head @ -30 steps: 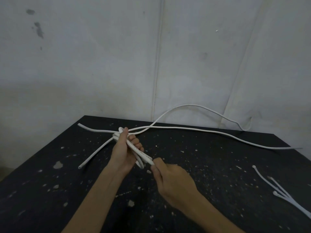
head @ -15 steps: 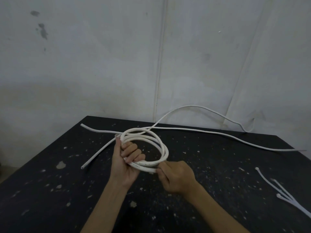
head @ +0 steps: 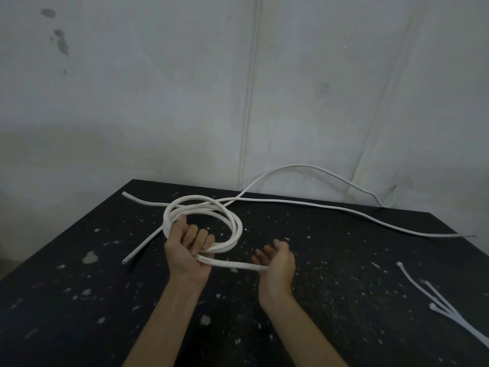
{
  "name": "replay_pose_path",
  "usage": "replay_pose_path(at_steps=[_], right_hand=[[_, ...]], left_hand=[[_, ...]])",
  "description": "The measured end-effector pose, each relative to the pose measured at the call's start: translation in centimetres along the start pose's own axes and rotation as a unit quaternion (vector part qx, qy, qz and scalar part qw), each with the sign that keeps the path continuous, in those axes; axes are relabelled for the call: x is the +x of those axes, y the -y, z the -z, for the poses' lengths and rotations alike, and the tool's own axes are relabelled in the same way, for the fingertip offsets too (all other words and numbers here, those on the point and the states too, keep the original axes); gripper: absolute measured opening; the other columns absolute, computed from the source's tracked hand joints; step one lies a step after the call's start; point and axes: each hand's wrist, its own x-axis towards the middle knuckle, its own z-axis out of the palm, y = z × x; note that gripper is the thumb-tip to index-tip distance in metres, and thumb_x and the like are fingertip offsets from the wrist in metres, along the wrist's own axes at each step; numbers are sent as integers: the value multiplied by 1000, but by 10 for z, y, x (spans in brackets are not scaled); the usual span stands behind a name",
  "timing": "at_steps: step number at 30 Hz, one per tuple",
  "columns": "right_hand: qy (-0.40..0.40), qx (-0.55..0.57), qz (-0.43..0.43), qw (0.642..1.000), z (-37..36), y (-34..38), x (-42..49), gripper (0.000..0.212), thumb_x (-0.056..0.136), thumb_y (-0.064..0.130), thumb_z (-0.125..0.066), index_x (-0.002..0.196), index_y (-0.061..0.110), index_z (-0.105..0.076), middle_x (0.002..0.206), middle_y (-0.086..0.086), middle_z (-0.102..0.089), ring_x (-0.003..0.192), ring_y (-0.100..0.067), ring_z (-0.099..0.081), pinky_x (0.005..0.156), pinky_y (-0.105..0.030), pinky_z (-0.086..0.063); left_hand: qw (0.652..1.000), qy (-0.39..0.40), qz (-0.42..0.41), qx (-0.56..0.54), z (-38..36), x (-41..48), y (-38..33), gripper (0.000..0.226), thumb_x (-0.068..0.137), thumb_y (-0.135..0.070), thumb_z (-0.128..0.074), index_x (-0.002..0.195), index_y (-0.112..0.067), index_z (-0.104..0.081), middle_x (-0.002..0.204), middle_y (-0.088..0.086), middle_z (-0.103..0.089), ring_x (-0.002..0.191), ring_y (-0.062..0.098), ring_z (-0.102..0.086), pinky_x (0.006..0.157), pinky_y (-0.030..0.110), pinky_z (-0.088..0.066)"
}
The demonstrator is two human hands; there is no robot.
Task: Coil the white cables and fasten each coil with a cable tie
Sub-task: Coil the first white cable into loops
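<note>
Currently | white cable coil (head: 236,229): several round loops, gripped by left hand (head: 185,252) | free tail (head: 232,264) is pointed rightward, laid on loosely opened right hand (head: 277,263)

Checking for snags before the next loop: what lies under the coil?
Two loose cable stretches pass under the coil: one toward the far-left end, one toward the near-left end. Whether they join is hidden behind the coil and left hand.
</note>
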Motion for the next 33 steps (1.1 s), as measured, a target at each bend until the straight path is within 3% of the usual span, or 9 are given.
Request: replay_pose_path(at_steps=[3, 9, 12, 14, 16, 20, 26, 30, 33], right_hand=[[-3, 211, -185, 960, -9, 7, 0, 46, 94, 36, -47, 128, 6, -43, 119, -22, -52, 104, -36, -55, 98, -47, -44], [50, 149, -235, 959, -21, 33, 0, 61, 90, 53, -43, 122, 2, -49, 110, -27, -58, 108, -42, -56, 95, -51, -42], [93, 115, -252, 956, -26, 41, 2, 67, 88, 59, -41, 117, -1, -51, 111, -29, -61, 100, -45, -61, 85, -56, -48], [115, 86, -250, 958, -25, 44, 4, 68, 88, 60, -41, 112, -2, -54, 101, -27, -67, 90, -41, -65, 74, -52, -50], [117, 44, -243, 962, -22, 45, 6, 66, 88, 59, -42, 107, -2, -59, 80, -18, -70, 64, -29, -65, 62, -39, -50], [127, -12, -246, 961, -13, 36, 8, 63, 86, 61, -42, 73, 3, -61, 48, 1, -44, 35, -10, -33, 40, -20, -32], [113, -39, -202, 972, -6, 18, 13, 63, 75, 71, -54, 49, 15, -41, 40, 5, -28, 30, -8, -21, 32, -17, -22], [111, -67, -146, 981, -5, 15, 13, 62, 78, 67, -58, 47, 18, -36, 40, 5, -28, 31, -8, -22, 32, -18, -21], [114, -76, -100, 985, -9, 21, 13, 61, 79, 65, -59, 47, 19, -36, 42, 5, -27, 32, -9, -21, 34, -18, -21]], left_hand=[[1000, 3, 3, 2, 6, 2, 0, 51, 92, -25, -46, 43, -23, -35, 36, -7, -25, 29, 4, -22, 35, 17, -22], [991, 87, 75, -72, 23, 3, -4, 50, 85, -28, -46, 37, -22, -33, 32, -5, -24, 32, 8, -10, 34, 16, -24], [953, 221, 159, -132, 39, 10, 4, 49, 97, -27, -34, 49, -19, -40, 43, -5, -30, 39, 7, -26, 46, 22, -34], [942, 262, 175, -120, 46, 10, 10, 48, 102, -30, -20, 61, -17, -41, 53, 0, -38, 47, 12, -36, 58, 26, -34], [927, 293, 205, -116, 51, 9, 13, 47, 102, -30, -15, 65, -16, -40, 56, 1, -40, 50, 13, -39, 61, 27, -33], [889, 344, 277, -117, 46, 14, 9, 46, 102, -24, -20, 64, -15, -46, 54, 1, -40, 46, 14, -38, 56, 27, -33], [927, 243, 268, 101, 21, 8, -4, 46, 66, -20, -80, 42, -19, -41, 38, -7, -17, 30, 8, -14, 36, 20, -22], [927, 212, 272, 146, 16, 11, -6, 49, 56, -20, -84, 43, -19, -37, 33, -8, -26, 26, 4, -24, 35, 19, -28], [944, 165, 241, 156, 12, 8, -4, 44, 70, -19, -70, 42, -20, -36, 34, -8, -27, 27, 5, -26, 35, 20, -33]])
